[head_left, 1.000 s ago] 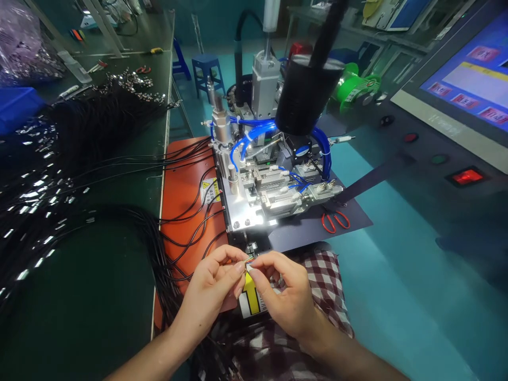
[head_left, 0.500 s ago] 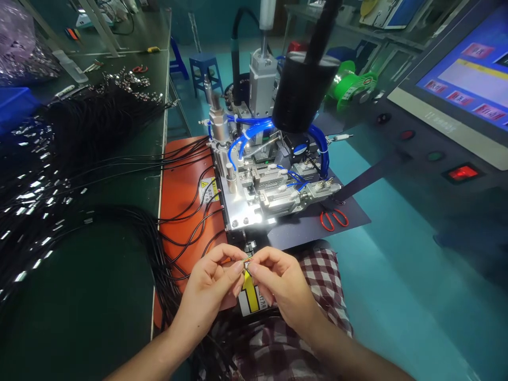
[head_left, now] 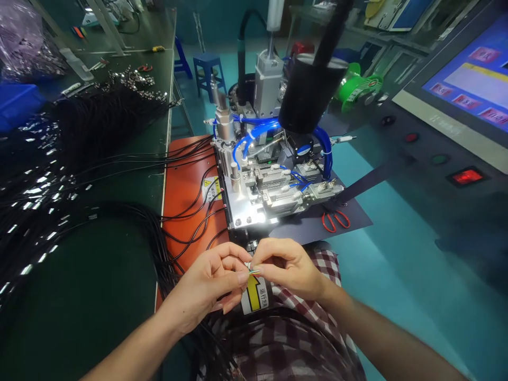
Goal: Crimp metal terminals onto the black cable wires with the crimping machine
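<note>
Wires (head_left: pixel 254 272) sit pinched in the left hand (head_left: pixel 204 283) and right hand (head_left: pixel 292 269) (so tiny!); they need soft, careful fingers.

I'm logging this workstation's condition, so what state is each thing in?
Left hand: closed on coloured wires
Right hand: closed on coloured wires
Screen: on
Red switch: lit
Red-handled scissors: lying down, blade opening unclear
Black cables: draped over the table edge
Blue stool: upright
</note>
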{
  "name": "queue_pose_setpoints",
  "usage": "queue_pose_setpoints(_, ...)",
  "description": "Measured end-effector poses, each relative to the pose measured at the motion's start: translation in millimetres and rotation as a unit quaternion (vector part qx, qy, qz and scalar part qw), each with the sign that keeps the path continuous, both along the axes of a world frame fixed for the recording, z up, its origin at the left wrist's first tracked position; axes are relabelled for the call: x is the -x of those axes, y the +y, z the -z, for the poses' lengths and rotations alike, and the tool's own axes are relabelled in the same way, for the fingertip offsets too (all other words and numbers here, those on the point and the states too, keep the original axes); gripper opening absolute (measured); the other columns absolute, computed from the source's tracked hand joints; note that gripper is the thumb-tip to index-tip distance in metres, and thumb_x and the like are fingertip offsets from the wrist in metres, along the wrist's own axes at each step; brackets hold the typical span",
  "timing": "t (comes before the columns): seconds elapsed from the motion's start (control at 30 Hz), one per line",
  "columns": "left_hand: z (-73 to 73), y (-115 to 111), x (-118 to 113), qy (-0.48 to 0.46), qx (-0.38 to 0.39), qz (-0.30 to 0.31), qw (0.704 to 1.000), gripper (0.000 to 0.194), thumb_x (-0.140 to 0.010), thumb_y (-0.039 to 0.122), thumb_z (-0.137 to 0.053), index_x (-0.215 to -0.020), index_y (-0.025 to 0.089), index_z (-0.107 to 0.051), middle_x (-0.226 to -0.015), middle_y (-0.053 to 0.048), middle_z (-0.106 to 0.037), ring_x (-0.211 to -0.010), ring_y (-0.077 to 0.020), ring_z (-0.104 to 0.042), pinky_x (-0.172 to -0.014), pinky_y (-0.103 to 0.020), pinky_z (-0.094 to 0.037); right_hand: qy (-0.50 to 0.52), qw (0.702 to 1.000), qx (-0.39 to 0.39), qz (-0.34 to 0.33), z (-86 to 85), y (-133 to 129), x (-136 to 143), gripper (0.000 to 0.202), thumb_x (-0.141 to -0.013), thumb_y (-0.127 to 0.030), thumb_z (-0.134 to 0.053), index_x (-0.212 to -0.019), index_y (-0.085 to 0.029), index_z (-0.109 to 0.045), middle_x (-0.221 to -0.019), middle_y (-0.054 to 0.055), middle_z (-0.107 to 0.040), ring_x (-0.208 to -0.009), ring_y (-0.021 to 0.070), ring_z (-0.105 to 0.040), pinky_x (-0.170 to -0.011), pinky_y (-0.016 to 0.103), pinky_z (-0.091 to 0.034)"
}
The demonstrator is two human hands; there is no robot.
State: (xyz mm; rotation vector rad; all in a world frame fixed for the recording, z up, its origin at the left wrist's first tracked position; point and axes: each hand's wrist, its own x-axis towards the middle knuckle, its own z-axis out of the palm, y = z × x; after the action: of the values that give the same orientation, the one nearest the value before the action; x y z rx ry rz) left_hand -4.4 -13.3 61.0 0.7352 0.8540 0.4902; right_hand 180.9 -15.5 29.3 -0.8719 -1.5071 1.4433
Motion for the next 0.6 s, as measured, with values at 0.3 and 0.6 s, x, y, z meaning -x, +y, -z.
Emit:
queue_pose_setpoints(0.3,4.6,-4,-4,0.124,-0.011,0.018,0.992,0.019,-0.077,0.031,-0.064,-0.072,0.014,-0.056,-0.043,0.006,-0.048,-0.037,-0.0048,-0.041,-0.038,-0.018,-0.017,-0.22,0.928,-0.285,-0.097,-6.8,14,-20,0.017,-0.088,-0.016,-0.05,-0.083,-0.016,-0.067,-0.074,0.004,-0.061,-0.062,0.0124,-0.05,-0.058,0.027,-0.037)
queue_pose_setpoints(0.6,6.2,-6,-11,0.11,-0.001,-0.074,0.991,0.016,-0.077,0.029,-0.064,-0.072,0.015,-0.057,-0.038,0.008,-0.043,-0.037,-0.0032,-0.029,-0.043,-0.018,-0.026,-0.135,0.984,0.057,0.103,5.9,-20,1,0.009,-0.081,-0.023,-0.061,-0.076,-0.017,-0.065,-0.066,0.0,-0.061,-0.054,0.0106,-0.048,-0.049,0.022,-0.037)
